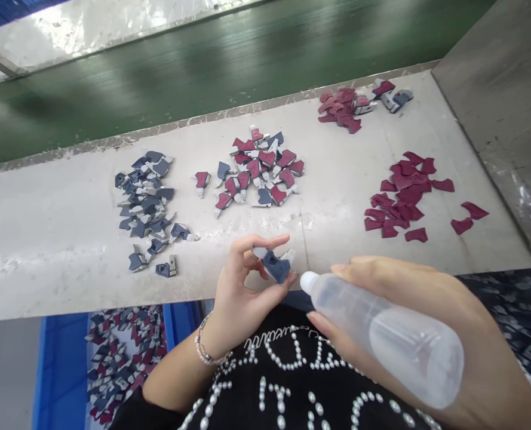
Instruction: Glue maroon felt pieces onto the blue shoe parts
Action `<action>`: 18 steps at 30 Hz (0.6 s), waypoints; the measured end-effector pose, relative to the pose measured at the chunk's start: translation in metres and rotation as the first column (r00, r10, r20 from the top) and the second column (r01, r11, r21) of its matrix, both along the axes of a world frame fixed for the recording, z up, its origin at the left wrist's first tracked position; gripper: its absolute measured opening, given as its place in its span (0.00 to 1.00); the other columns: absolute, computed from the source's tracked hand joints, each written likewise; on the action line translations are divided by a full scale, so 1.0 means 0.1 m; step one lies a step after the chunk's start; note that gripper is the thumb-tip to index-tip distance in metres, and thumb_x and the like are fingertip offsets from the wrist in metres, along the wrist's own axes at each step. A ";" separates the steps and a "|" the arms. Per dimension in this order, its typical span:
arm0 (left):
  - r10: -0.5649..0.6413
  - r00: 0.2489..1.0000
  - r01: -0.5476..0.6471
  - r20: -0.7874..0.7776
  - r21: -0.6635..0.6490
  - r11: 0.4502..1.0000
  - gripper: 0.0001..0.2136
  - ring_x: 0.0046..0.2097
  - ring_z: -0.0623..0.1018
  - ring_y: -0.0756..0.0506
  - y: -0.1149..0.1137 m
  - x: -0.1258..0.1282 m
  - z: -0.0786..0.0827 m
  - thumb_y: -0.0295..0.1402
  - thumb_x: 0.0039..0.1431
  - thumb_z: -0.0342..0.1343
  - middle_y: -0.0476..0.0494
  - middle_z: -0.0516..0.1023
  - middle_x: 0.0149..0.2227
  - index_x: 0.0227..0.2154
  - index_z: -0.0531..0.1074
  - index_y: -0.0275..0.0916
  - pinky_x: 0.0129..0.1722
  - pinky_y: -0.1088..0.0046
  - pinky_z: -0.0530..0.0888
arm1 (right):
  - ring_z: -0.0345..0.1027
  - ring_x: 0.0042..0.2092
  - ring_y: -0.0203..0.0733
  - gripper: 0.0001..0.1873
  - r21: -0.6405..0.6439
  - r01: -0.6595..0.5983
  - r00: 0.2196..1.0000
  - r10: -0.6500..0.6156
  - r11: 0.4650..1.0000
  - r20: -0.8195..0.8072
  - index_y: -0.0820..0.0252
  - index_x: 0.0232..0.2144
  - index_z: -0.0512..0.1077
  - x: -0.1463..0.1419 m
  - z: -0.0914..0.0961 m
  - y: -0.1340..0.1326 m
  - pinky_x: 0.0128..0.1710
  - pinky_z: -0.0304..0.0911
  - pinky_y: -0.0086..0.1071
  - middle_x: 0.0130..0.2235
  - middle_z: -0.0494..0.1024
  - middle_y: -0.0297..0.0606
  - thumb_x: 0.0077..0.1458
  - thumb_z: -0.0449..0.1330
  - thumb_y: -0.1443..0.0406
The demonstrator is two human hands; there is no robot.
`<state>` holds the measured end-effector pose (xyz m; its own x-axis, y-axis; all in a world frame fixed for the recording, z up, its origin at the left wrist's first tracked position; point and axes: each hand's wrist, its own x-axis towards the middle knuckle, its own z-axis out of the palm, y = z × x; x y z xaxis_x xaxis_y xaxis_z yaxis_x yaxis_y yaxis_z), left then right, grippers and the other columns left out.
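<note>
My left hand (pixel 245 286) pinches a small dark blue and light grey plastic part (pixel 276 266) between thumb and fingers, over the bench's front edge. Wrapped around a translucent squeeze bottle (pixel 395 334) is my right hand (pixel 435 310). The bottle lies tilted, its white tip (pixel 309 282) pointing left, close to the part but apart from it. What liquid the bottle holds cannot be made out. Beyond my hands lies a heap of parts with maroon faces (pixel 260 170). To the left is a heap of blue and grey parts (pixel 146 194).
Loose maroon pieces (pixel 406 191) lie at the right, with another maroon pile (pixel 340 110) farther back. The pale bench (pixel 59 239) borders a green belt (pixel 193 77). A metal panel (pixel 502 107) rises at right. Below left, a blue bin (pixel 61 370) holds many parts.
</note>
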<state>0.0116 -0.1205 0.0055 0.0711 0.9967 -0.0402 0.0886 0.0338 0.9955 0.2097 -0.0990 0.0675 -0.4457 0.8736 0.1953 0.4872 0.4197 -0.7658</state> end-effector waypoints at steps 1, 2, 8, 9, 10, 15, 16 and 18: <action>0.000 1.000 0.000 -0.010 0.006 1.000 0.22 0.39 0.80 0.46 0.00 0.00 0.00 0.26 0.56 0.66 0.42 0.77 0.55 0.48 0.63 0.47 0.38 0.66 0.76 | 0.69 0.24 0.36 0.14 0.004 0.015 1.000 -0.015 1.000 -0.008 0.50 0.29 0.61 0.00 0.00 0.01 0.23 0.65 0.33 0.26 0.74 0.26 0.55 0.65 0.64; -0.001 1.000 0.001 -0.017 0.013 1.000 0.22 0.40 0.80 0.46 0.01 0.00 0.01 0.26 0.56 0.66 0.42 0.78 0.55 0.48 0.63 0.47 0.38 0.66 0.76 | 0.70 0.24 0.36 0.15 0.009 0.026 1.000 -0.026 1.000 -0.012 0.50 0.29 0.60 0.00 0.00 0.02 0.22 0.65 0.33 0.27 0.74 0.26 0.55 0.65 0.64; -0.023 1.000 0.024 -0.013 0.027 0.999 0.22 0.42 0.80 0.46 0.01 0.02 0.01 0.26 0.56 0.66 0.44 0.78 0.54 0.48 0.63 0.47 0.38 0.68 0.75 | 0.70 0.25 0.39 0.18 0.028 0.014 1.000 -0.014 1.000 0.007 0.49 0.28 0.57 -0.02 -0.02 0.05 0.22 0.66 0.35 0.28 0.74 0.27 0.56 0.65 0.61; -0.025 1.000 0.025 -0.011 0.023 0.999 0.22 0.41 0.80 0.46 0.01 0.02 0.02 0.25 0.56 0.66 0.45 0.78 0.54 0.48 0.63 0.47 0.38 0.69 0.75 | 0.70 0.25 0.39 0.18 0.029 0.009 1.000 -0.010 1.000 0.009 0.49 0.29 0.57 -0.01 -0.02 0.05 0.22 0.66 0.34 0.28 0.74 0.27 0.56 0.65 0.61; -0.026 1.000 0.026 -0.010 0.021 0.999 0.22 0.41 0.80 0.46 0.00 0.02 0.02 0.25 0.56 0.66 0.45 0.78 0.54 0.48 0.63 0.47 0.38 0.69 0.75 | 0.69 0.25 0.39 0.18 0.026 0.007 1.000 -0.007 1.000 0.009 0.49 0.29 0.57 -0.01 -0.02 0.05 0.22 0.66 0.34 0.27 0.74 0.27 0.56 0.65 0.61; -0.001 1.000 0.002 -0.013 0.032 0.999 0.24 0.42 0.80 0.46 0.01 0.01 0.02 0.24 0.54 0.67 0.45 0.79 0.53 0.48 0.63 0.47 0.37 0.69 0.76 | 0.68 0.24 0.39 0.17 -0.033 0.006 0.999 -0.007 0.999 -0.032 0.48 0.29 0.57 0.01 0.00 0.04 0.22 0.66 0.33 0.25 0.71 0.26 0.57 0.64 0.61; 0.003 1.000 -0.002 -0.013 0.034 0.999 0.24 0.41 0.80 0.46 0.01 0.01 0.02 0.24 0.54 0.67 0.45 0.79 0.53 0.48 0.63 0.47 0.37 0.69 0.76 | 0.68 0.24 0.39 0.16 -0.037 0.003 0.999 -0.005 0.999 -0.040 0.48 0.29 0.57 0.01 -0.01 0.04 0.22 0.66 0.33 0.25 0.71 0.25 0.57 0.64 0.61; 0.008 1.000 -0.007 -0.009 0.029 1.000 0.24 0.39 0.81 0.46 0.01 0.01 0.01 0.24 0.53 0.68 0.44 0.79 0.53 0.48 0.63 0.47 0.37 0.68 0.77 | 0.68 0.24 0.39 0.16 -0.043 0.004 0.999 -0.006 0.999 -0.034 0.48 0.29 0.58 0.02 -0.01 0.03 0.23 0.67 0.34 0.25 0.71 0.26 0.57 0.64 0.61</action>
<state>0.0128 -0.1191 0.0069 0.0635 0.9979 -0.0122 0.0980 0.0059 0.9952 0.2115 -0.0960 0.0660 -0.4350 0.8836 0.1731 0.4621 0.3841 -0.7993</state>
